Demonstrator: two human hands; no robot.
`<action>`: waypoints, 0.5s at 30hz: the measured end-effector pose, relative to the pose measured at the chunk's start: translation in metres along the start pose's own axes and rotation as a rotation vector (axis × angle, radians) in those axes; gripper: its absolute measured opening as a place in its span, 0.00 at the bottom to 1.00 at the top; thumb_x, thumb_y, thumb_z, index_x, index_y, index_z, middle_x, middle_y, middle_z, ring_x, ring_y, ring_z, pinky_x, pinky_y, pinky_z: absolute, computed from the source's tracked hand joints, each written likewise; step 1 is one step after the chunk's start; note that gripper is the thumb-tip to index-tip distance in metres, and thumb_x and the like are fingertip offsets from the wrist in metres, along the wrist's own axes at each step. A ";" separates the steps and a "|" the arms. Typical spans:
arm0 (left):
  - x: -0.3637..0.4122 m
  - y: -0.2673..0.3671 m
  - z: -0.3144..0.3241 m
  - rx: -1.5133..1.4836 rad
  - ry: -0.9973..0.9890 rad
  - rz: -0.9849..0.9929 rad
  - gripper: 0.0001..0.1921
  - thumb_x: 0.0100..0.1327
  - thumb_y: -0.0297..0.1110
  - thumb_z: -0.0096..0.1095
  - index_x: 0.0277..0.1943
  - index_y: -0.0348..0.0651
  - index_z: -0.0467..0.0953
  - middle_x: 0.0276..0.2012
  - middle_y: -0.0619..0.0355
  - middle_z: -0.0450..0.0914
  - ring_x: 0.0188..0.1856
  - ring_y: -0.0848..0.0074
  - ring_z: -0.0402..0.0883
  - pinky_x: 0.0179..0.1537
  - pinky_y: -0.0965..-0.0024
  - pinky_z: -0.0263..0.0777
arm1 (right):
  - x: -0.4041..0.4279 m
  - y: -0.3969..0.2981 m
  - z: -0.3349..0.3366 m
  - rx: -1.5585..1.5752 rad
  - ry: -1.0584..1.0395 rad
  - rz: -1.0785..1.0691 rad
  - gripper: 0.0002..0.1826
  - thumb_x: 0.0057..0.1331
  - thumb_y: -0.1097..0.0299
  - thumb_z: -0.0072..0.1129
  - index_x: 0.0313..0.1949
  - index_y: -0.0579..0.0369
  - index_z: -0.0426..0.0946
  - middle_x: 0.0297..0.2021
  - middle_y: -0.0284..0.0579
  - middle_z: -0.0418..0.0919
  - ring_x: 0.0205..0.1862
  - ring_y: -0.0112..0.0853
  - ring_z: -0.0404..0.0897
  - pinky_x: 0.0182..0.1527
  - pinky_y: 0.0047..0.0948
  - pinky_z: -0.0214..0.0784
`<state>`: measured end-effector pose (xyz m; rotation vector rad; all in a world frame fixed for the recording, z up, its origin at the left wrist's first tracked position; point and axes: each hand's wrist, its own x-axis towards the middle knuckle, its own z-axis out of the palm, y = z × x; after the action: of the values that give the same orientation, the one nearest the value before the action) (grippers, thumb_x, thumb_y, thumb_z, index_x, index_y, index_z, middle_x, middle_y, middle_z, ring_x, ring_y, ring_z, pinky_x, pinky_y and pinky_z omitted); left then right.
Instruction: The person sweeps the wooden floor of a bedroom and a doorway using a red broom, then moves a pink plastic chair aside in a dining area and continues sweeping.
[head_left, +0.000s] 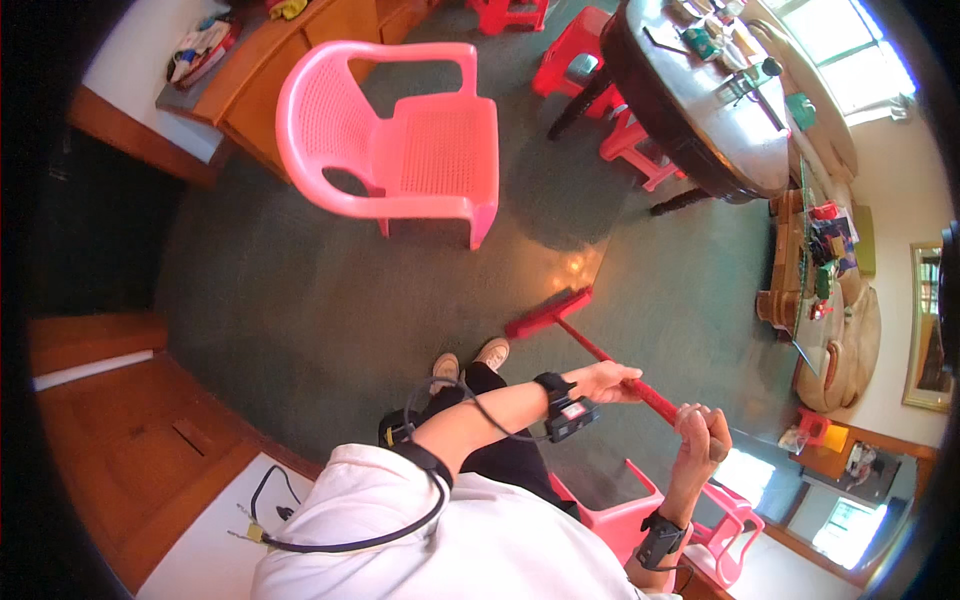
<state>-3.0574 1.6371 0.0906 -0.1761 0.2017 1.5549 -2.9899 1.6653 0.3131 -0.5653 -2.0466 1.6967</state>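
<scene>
Both of my hands are on the long red handle of a broom (550, 312). My left hand (609, 381) is closed around the middle of the handle. Farther up, at the handle's upper end, sits the curled grip of my right hand (703, 433). The broom's wide red head rests on or just above the dark green floor (300, 300), slightly ahead of my shoes (491, 352). Its bristles are hard to make out. Beyond it stands a pink plastic armchair (442, 142) with a perforated seat. Black devices are strapped to both my wrists.
A dark oval table (720, 135) bearing a bottle and other items stands ahead right, with red plastic stools (570, 56) beside it. Another pink chair (615, 517) is close by my right side. Wooden cabinets (277, 97) line the left; a glass-topped table (802, 247) is at right.
</scene>
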 end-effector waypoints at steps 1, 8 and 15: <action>-0.008 0.007 -0.005 -0.004 -0.144 -0.023 0.11 0.62 0.31 0.46 0.42 0.31 0.68 0.40 0.49 0.74 0.44 0.66 0.74 0.50 0.65 0.67 | 0.005 -0.002 -0.004 0.015 0.014 -0.006 0.13 0.57 0.79 0.43 0.17 0.54 0.54 0.15 0.34 0.58 0.21 0.23 0.58 0.27 0.23 0.52; -0.152 0.126 -0.142 0.105 0.426 0.256 0.12 0.61 0.32 0.45 0.41 0.30 0.68 0.41 0.46 0.73 0.45 0.63 0.73 0.47 0.64 0.67 | 0.067 0.022 -0.037 0.048 0.040 0.053 0.15 0.56 0.76 0.47 0.16 0.53 0.54 0.15 0.33 0.59 0.19 0.20 0.59 0.24 0.19 0.53; -0.396 0.198 -0.207 -0.389 1.044 0.843 0.05 0.53 0.25 0.48 0.29 0.31 0.67 0.25 0.50 0.72 0.30 0.67 0.74 0.34 0.69 0.72 | 0.116 0.027 0.010 -0.004 -0.007 0.050 0.16 0.56 0.75 0.48 0.14 0.52 0.54 0.12 0.32 0.59 0.15 0.20 0.59 0.19 0.20 0.55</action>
<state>-3.2609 1.2051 -0.0128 -1.3555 0.8716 2.1885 -3.0905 1.7264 0.2925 -0.6176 -2.0567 1.7259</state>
